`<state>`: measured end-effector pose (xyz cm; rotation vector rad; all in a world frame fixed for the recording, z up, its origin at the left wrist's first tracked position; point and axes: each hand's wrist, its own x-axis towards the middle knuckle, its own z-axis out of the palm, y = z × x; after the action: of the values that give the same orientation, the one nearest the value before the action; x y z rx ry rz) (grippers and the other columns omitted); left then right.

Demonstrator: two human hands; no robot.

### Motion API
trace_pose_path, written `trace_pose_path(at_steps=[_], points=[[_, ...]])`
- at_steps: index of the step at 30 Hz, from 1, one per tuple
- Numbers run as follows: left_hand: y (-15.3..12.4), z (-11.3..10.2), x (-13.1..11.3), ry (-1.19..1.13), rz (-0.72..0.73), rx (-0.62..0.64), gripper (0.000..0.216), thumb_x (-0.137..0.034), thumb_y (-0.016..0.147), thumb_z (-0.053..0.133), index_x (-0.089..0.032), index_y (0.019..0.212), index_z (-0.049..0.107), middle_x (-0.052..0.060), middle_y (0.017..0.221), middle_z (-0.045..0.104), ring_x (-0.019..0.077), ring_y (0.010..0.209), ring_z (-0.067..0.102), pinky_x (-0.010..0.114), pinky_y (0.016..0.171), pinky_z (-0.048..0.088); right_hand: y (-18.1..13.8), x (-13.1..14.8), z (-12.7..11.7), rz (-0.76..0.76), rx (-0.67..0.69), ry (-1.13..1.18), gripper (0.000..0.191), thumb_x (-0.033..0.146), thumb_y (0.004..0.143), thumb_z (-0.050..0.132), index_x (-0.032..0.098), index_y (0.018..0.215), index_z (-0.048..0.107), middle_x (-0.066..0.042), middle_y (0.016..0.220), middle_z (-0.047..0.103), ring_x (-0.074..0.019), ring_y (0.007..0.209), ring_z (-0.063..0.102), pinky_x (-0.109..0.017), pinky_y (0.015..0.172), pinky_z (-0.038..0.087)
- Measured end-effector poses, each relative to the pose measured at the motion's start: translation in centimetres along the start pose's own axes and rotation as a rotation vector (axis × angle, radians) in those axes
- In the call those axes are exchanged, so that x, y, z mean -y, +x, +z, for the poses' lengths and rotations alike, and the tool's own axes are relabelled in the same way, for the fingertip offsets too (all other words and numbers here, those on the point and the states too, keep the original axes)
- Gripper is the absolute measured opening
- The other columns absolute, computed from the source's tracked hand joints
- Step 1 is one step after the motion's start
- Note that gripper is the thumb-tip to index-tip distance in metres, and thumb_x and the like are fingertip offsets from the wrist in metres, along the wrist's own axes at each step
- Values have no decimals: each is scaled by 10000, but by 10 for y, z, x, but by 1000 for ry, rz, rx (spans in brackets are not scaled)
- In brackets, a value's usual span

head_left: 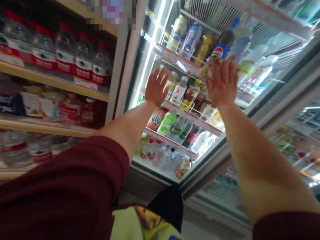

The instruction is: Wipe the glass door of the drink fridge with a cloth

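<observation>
Both my arms reach up into an open drinks fridge. My left hand (pixel 156 87) is flat with fingers spread, held in front of the shelf rail (pixel 175 58) near small bottles (pixel 178 90). My right hand (pixel 223 84) is raised to the right of it, fingers up, pressing a pale cloth or crumpled paper (pixel 210 66) against the upper shelf edge below a Pepsi bottle (pixel 223 42). I cannot tell exactly what the pale thing is. Dark red sleeves cover my upper arms.
The fridge shelves hold several rows of bottles and cans. Its glass door (pixel 272 110) stands open to the right. Wooden shelves (pixel 57 81) on the left carry water bottles with red labels (pixel 65 53) and juice bottles. A yellow-green bag or garment (pixel 140 223) is below.
</observation>
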<state>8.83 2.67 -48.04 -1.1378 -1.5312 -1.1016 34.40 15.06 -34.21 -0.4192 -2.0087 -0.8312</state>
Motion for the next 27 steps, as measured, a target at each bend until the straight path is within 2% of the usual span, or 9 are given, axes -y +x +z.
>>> trace_pose_path(at_steps=[4, 7, 11, 14, 19, 21, 23, 25, 27], points=[[1, -3, -1, -33, -24, 43, 679, -394, 1047, 352, -249, 1710, 340, 9, 1797, 198, 215, 1687, 39, 493, 1395, 34, 8, -42, -19, 392, 3, -6, 770, 493, 1088, 316, 82, 1726, 186, -199, 1802, 107, -340, 1682, 27, -658, 1313, 42], [1, -4, -3, -51, -33, 34, 676, -404, 1047, 342, -261, 1707, 343, -7, 1798, 192, 216, 1687, 40, 494, 1397, 34, -6, -43, -9, 547, -55, -13, 785, 510, 1081, 248, 55, 1720, 206, -209, 1800, 108, -350, 1682, 13, -634, 1327, 7], [1, -6, -4, -39, -28, 35, 687, -378, 1039, 341, -209, 1705, 350, 35, 1798, 209, 244, 1688, 48, 522, 1393, 45, -52, -18, 26, 453, -163, -14, 782, 501, 1054, 268, 33, 1680, 301, -255, 1766, 205, -400, 1675, 52, -753, 1296, 36], [2, -6, -4, -45, -24, 49, 692, -369, 1036, 348, -210, 1709, 343, 48, 1799, 205, 253, 1688, 46, 529, 1391, 46, -100, 6, 50, 332, -211, 25, 774, 536, 1044, 285, 82, 1665, 365, -261, 1739, 283, -397, 1675, 71, -760, 1286, 144], [1, -4, -1, -53, -6, 26, 682, -373, 1047, 337, -178, 1700, 353, 74, 1795, 220, 265, 1687, 42, 543, 1385, 33, -166, 28, 57, 185, -121, 22, 689, 538, 1049, 363, 141, 1590, 522, -247, 1659, 451, -426, 1632, 264, -740, 1256, 286], [0, -3, 0, -38, -4, 18, 677, -373, 1048, 339, -185, 1699, 356, 67, 1794, 225, 253, 1687, 51, 529, 1387, 42, -171, 18, 49, 102, -63, 7, 667, 566, 1036, 403, 193, 1565, 564, -212, 1646, 488, -415, 1608, 332, -714, 1245, 336], [0, -3, 0, -24, -5, 16, 672, -368, 1046, 343, -197, 1696, 364, 58, 1791, 234, 239, 1686, 63, 516, 1390, 58, -158, -5, 35, 55, -30, -9, 680, 591, 1017, 424, 214, 1564, 568, -188, 1656, 486, -402, 1607, 340, -706, 1245, 343], [0, -3, 0, -22, -8, 16, 670, -371, 1045, 356, -206, 1695, 365, 57, 1789, 239, 233, 1686, 65, 518, 1390, 69, -132, -38, 18, 134, -50, -42, 742, 581, 1010, 404, 149, 1603, 514, -214, 1700, 407, -407, 1630, 280, -710, 1273, 275], [0, -3, -1, -19, -9, 19, 673, -372, 1047, 365, -198, 1697, 358, 67, 1792, 228, 243, 1686, 59, 531, 1388, 67, -98, -76, -1, 290, -84, -64, 825, 586, 1000, 363, 100, 1665, 408, -224, 1750, 291, -385, 1664, 172, -643, 1318, 177]])
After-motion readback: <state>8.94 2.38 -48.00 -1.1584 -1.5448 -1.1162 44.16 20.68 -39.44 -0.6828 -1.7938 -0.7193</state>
